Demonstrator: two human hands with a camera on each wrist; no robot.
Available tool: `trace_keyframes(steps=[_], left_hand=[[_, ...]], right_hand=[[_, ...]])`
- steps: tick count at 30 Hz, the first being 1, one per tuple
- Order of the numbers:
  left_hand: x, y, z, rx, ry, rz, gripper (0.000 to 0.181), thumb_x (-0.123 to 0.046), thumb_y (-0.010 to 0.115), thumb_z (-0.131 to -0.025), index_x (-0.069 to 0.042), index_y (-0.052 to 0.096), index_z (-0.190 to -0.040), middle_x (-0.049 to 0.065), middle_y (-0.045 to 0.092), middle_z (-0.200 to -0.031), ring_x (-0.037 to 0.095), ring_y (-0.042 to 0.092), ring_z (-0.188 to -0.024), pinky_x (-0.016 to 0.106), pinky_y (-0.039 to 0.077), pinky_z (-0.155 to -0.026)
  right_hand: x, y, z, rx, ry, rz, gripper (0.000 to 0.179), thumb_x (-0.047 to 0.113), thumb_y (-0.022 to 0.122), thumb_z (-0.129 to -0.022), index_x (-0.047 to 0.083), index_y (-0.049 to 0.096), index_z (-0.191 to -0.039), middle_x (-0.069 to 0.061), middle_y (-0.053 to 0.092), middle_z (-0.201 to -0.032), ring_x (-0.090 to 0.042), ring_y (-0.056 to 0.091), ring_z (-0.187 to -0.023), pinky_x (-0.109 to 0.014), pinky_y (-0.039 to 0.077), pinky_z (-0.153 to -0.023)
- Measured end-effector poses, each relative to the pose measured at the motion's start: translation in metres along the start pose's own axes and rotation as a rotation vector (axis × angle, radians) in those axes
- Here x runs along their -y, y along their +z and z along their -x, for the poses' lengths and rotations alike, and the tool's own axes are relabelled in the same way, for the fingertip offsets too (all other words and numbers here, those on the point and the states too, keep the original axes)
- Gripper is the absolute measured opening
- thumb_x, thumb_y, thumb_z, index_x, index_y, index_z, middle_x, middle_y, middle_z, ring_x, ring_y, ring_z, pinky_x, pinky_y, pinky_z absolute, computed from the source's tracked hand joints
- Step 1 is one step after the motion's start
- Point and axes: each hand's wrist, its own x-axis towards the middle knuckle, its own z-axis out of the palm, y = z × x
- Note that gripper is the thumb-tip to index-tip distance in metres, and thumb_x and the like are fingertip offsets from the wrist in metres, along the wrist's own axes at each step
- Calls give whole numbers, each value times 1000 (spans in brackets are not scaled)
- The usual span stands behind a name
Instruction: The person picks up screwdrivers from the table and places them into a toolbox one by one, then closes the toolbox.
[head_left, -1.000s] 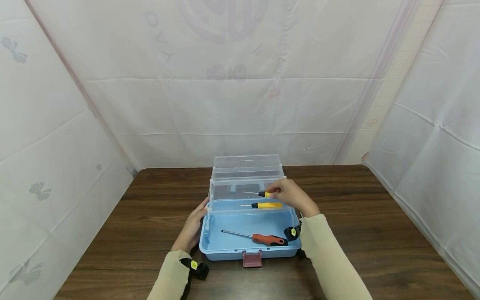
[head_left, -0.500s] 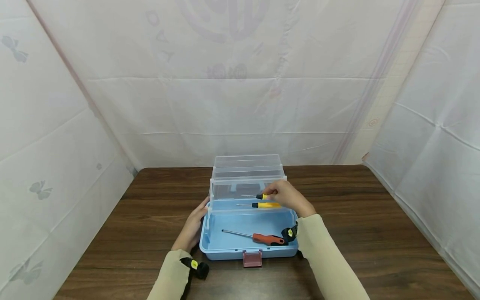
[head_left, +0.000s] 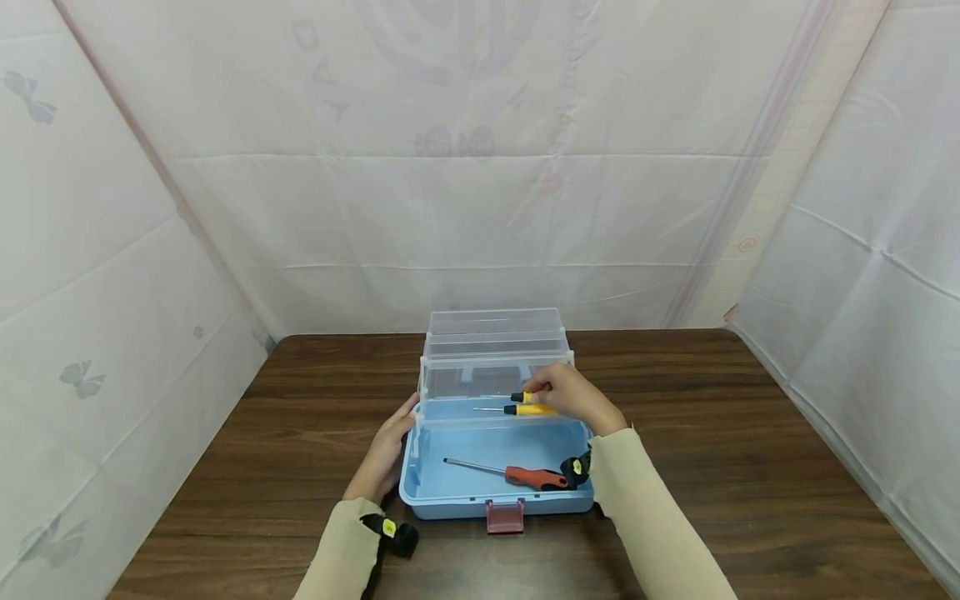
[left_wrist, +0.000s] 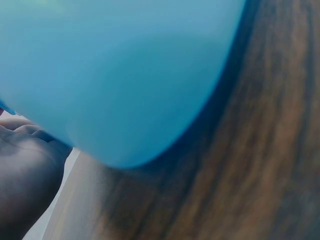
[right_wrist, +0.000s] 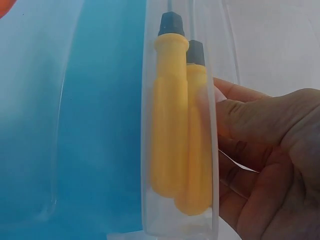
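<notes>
A light blue toolbox (head_left: 450, 510) stands with its clear lid (head_left: 495, 322) raised. My right hand (head_left: 568, 392) pinches the handle of a small yellow screwdriver (head_left: 520, 397) with a black collar, low in the clear tray at the back. Beside it in that tray lies a second yellow screwdriver (head_left: 531, 410); the right wrist view shows both handles, the nearer screwdriver (right_wrist: 169, 120) partly covering the other. On the box floor rests an orange-and-black flathead screwdriver (head_left: 534, 478). My left hand (head_left: 382, 454) touches the toolbox's left side, fingers extended along it; the box hides some fingertips.
The toolbox sits on a dark wooden table (head_left: 750, 433). A maroon latch (head_left: 505, 517) hangs from its front. White sheeting (head_left: 480, 208) encloses the table at the back and sides. My right wrist's black camera (head_left: 576, 468) hangs over the orange handle's end.
My right hand has moved slightly left and down with the small yellow screwdriver, bringing it close to the other yellow one in the tray. The left hand and toolbox have stayed put.
</notes>
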Motion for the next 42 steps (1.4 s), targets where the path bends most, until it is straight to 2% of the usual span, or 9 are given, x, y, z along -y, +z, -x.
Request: trace_keyframes(steps=[3,8,17,22,28,42], left_hand=[[-1,0,1,12,7,-3,55,-23,33,-103,-12,18,-155,12,11,-162,34,10,-149,53,15,-117],[-3,0,3,16,3,0,54,-22,31,-103,-13,17,-155,11,11,-162,32,9,-149,52,14,-118],[-3,1,3,14,-1,7,54,-20,31,-103,-12,17,-155,12,11,-162,33,9,-149,53,14,-118],[-1,1,3,14,3,43,55,-18,34,-102,-11,18,-154,12,12,-162,31,10,-149,52,14,-118],[-2,2,2,7,0,30,56,-19,33,-102,-11,17,-155,12,12,-162,32,11,-149,52,15,-118],[-2,2,3,15,10,33,55,-18,33,-102,-11,18,-154,12,13,-162,32,12,-148,53,15,-118]], right_hand=[[2,-1,1,4,3,-5,21,-2,59,-91,-1,72,-106,-14,71,-105,-19,63,-87,-39,55,-87],[4,-2,3,8,-39,5,20,-5,58,-90,-2,72,-105,-15,71,-104,-19,65,-87,-37,57,-83],[1,2,0,11,-3,-2,21,-5,58,-90,-2,72,-106,-16,70,-107,-21,65,-91,-39,56,-86],[1,2,1,17,-10,7,23,-7,57,-90,-2,72,-106,-16,70,-108,-23,66,-94,-39,56,-84],[0,3,2,27,-47,22,23,-9,57,-88,-2,73,-104,-17,71,-107,-26,66,-96,-41,56,-85],[1,2,2,52,-17,16,23,-8,57,-89,-1,73,-104,-15,71,-106,-25,66,-97,-41,56,-86]])
